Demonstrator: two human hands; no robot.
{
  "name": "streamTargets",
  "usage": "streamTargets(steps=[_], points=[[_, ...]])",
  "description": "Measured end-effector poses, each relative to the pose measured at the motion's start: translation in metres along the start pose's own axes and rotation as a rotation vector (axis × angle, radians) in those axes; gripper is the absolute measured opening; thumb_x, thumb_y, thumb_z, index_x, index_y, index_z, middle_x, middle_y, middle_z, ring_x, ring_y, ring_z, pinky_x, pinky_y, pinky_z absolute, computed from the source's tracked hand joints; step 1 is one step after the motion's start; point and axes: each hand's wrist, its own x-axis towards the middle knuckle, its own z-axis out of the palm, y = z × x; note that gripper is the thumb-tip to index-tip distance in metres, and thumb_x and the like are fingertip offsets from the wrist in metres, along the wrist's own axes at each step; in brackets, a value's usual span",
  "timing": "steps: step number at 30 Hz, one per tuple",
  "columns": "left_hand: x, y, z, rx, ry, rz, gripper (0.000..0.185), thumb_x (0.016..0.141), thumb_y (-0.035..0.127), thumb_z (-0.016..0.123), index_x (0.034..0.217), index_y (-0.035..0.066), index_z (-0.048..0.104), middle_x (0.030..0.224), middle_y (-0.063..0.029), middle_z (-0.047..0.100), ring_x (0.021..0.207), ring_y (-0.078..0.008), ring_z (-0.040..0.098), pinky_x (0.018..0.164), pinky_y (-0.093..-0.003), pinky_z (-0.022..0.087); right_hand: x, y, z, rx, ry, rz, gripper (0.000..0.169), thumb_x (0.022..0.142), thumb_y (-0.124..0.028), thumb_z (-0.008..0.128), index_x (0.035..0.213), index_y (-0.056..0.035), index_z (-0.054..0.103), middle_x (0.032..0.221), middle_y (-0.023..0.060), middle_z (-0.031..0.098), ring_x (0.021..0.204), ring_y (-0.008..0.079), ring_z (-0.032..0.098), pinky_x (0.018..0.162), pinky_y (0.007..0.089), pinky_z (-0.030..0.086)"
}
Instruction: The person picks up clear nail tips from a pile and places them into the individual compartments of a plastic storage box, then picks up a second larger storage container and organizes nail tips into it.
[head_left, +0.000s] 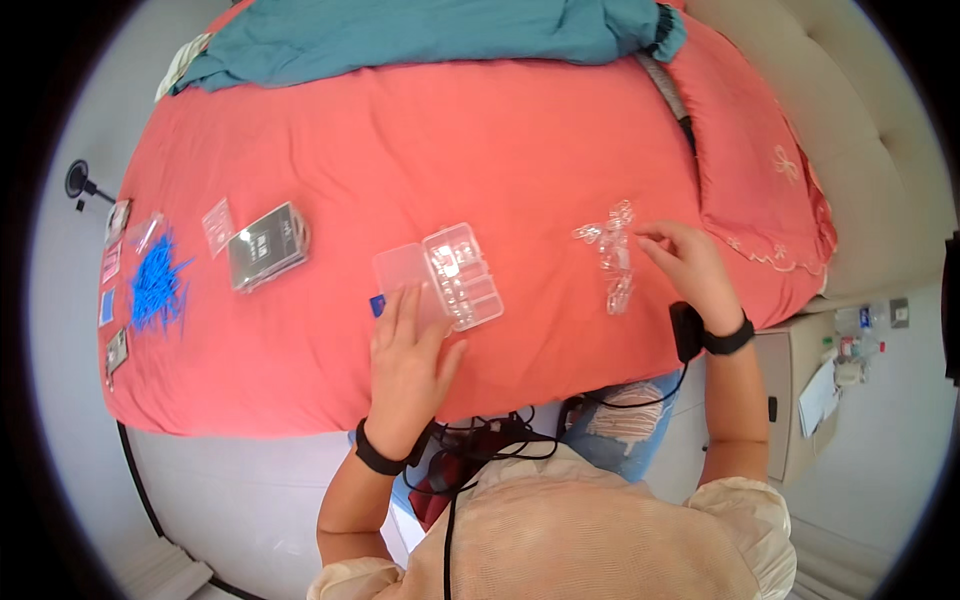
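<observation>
On the coral bedspread lies a clear plastic compartment box (480, 289), its transparent lid (403, 262) folded out to the left. Small clear pieces fill some of its compartments, while others along the right side look bare. My left hand (405, 352) rests on the lid with its fingers spread, holding nothing. To the right is a loose cluster of clear plastic pieces (616, 255), too small to name exactly. My right hand (679, 259) hovers just right of this cluster, thumb and forefinger near each other; whether a tiny clear piece is between them cannot be made out.
At left are a dark-topped case (268, 246), a clear packet (218, 227) and a heap of thin blue sticks (156, 283). A teal cloth (420, 37) covers the far side. A black cable (675, 391) hangs near my right wrist. A bedside cabinet (799, 397) stands right.
</observation>
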Motion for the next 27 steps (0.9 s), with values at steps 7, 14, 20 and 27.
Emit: streamTargets(steps=[7, 14, 20, 27], points=[[0.0, -0.002, 0.001, -0.064, 0.025, -0.011, 0.026, 0.086, 0.019, 0.073, 0.107, 0.004, 0.071, 0.149, -0.0238, 0.045, 0.138, -0.0434, 0.04, 0.11, -0.0502, 0.037, 0.035, 0.03, 0.049, -0.329, -0.12, -0.196, 0.022, 0.087, -0.023, 0.069, 0.104, -0.01, 0.073, 0.09, 0.0078, 0.07, 0.079, 0.0286, 0.066, 0.067, 0.0395, 0.052], [-0.008, -0.008, -0.007, -0.054, 0.062, -0.028, 0.024, 0.086, 0.018, 0.074, 0.105, 0.003, 0.071, 0.146, -0.024, 0.048, 0.136, -0.0443, 0.042, 0.108, -0.0497, 0.039, 0.056, 0.015, 0.083, -0.6, -0.187, -0.341, 0.012, 0.086, -0.022, 0.068, 0.089, -0.0109, 0.069, 0.09, 0.007, 0.063, 0.083, 0.0273, 0.065, 0.068, 0.0407, 0.053], [-0.004, -0.009, -0.007, -0.081, 0.073, -0.039, 0.025, 0.086, 0.017, 0.073, 0.107, 0.004, 0.071, 0.145, -0.0228, 0.049, 0.136, -0.0444, 0.042, 0.108, -0.0494, 0.039, 0.056, 0.015, 0.092, -0.471, -0.123, -0.385, 0.009, 0.085, -0.018, 0.067, 0.083, -0.009, 0.066, 0.087, 0.0085, 0.063, 0.079, 0.0297, 0.065, 0.067, 0.0426, 0.053], [0.006, 0.003, -0.001, -0.15, 0.072, -0.008, 0.022, 0.085, 0.014, 0.073, 0.105, 0.005, 0.073, 0.144, -0.0221, 0.051, 0.136, -0.0434, 0.043, 0.109, -0.0491, 0.039, 0.043, 0.003, 0.082, -0.47, -0.172, -0.404, 0.01, 0.086, -0.017, 0.068, 0.087, -0.008, 0.069, 0.083, 0.0104, 0.069, 0.078, 0.0292, 0.067, 0.066, 0.0406, 0.053]])
